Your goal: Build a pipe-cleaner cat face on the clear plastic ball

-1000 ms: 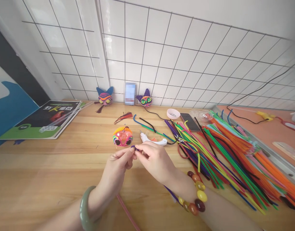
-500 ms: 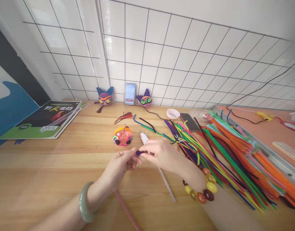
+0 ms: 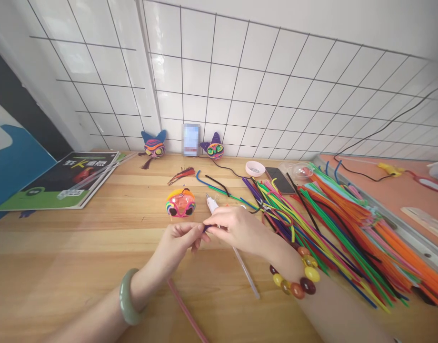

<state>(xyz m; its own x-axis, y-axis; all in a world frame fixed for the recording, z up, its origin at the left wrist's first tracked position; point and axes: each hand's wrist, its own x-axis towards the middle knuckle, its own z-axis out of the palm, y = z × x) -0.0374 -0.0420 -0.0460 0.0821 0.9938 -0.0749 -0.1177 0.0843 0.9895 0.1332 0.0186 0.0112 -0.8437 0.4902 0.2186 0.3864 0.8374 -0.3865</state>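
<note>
Between the fingertips of both hands is a small dark purple fuzzy piece (image 3: 206, 228), apparently pipe cleaner and mostly hidden by the fingers. My left hand (image 3: 183, 237) pinches it from the left, thumb on top. From the right, my right hand (image 3: 238, 232) closes thumb and fingers on it. Just beyond the hands sits a round orange and pink pipe-cleaner mask ornament (image 3: 181, 204) with dark eyes. A white glue gun (image 3: 212, 204) lies behind my right hand, which partly covers it; a clear glue stick (image 3: 246, 274) shows below that hand.
Bundles of coloured pipe cleaners (image 3: 342, 238) spread over the right side. Two finished masks (image 3: 154, 145) and a lit phone (image 3: 191, 140) lean at the wall. A pink bowl (image 3: 255, 168), a dark phone (image 3: 280, 181), magazines (image 3: 94, 183) and a pink tube (image 3: 186, 309) lie around.
My hands have drawn slightly closer together, and less of the purple piece shows between the fingers. The view has shifted slightly; the things on the table stay put.
</note>
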